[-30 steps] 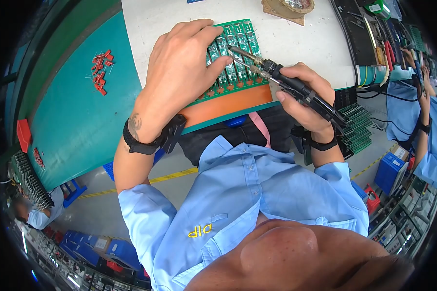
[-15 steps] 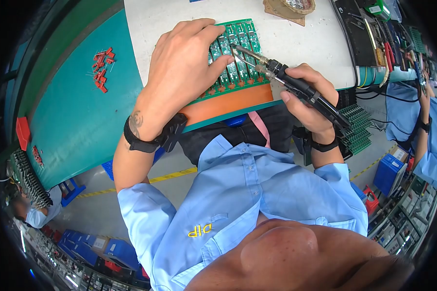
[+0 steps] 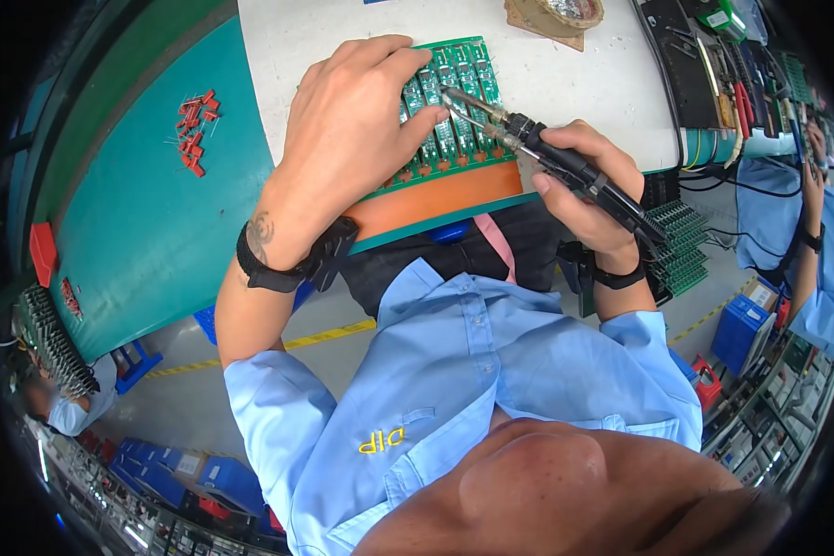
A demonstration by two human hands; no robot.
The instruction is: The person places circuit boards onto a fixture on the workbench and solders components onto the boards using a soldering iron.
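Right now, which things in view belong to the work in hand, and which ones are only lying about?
In use:
- green circuit board, under the left hand
- black soldering tool, in the right hand

Apparently lying about:
- loose red components
- red-handled tool
- round container

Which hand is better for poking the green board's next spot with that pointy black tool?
Probably the right hand: it grips the black tool, tip over the green board. The left hand covers one side.
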